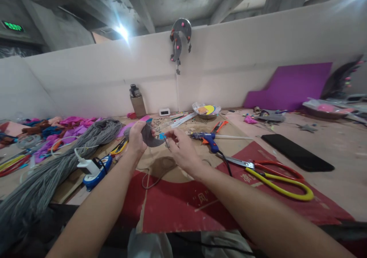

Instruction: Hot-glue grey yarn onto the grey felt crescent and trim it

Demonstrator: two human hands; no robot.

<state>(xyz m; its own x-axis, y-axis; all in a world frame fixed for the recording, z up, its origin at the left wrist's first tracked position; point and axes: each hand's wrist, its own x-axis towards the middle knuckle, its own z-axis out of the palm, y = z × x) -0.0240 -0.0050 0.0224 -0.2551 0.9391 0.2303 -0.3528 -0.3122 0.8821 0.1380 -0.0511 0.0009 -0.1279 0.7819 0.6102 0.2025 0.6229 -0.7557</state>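
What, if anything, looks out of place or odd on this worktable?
Nothing looks spilled or clearly damaged. Two oddities: at left, the long gray yarn bundle trails over the table's near edge; right of center, the glue gun's black cable meets the scissors' blades near their tips, where it could get nicked.

Phone (pixel 298 152) glossy black; yarn (pixel 54 166) matt (soft-looking).

Green "EXIT" on the dark sign (pixel 13 26); pale "风" and, partly covered, "凉" on the red sheet (pixel 172 216).
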